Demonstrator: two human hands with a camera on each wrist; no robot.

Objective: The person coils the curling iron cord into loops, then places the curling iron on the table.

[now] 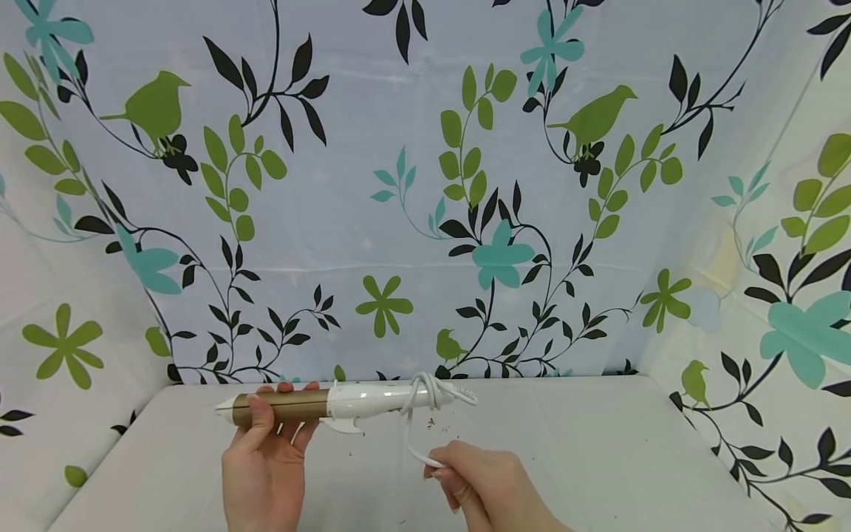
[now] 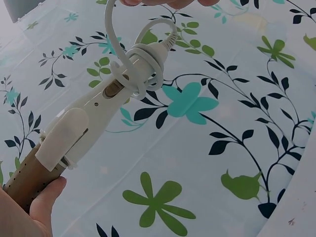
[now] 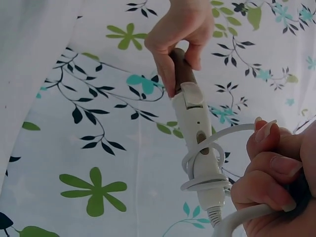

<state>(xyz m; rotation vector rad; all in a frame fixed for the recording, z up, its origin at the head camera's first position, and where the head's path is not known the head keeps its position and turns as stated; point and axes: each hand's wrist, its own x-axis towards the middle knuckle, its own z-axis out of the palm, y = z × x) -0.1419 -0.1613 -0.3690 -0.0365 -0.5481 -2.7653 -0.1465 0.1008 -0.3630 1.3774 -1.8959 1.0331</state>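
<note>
A curling iron (image 1: 368,400) with a white handle and a gold-brown barrel (image 1: 299,406) is held level above the white tabletop. My left hand (image 1: 266,462) grips it by the barrel, thumb in front and fingers behind. Several loops of white cord (image 3: 205,183) wind round the handle near its cord end. My right hand (image 1: 488,480) pinches a slack length of this cord below the handle. In the right wrist view, cord also runs under the curled fingers, beside something dark in the palm that I cannot identify. A white clamp lever (image 2: 64,138) shows on the iron.
The white tabletop (image 1: 585,443) bears a few small brown specks behind the right hand. Behind and at both sides hangs a white cloth (image 1: 346,185) printed with green birds, leaves and turquoise flowers.
</note>
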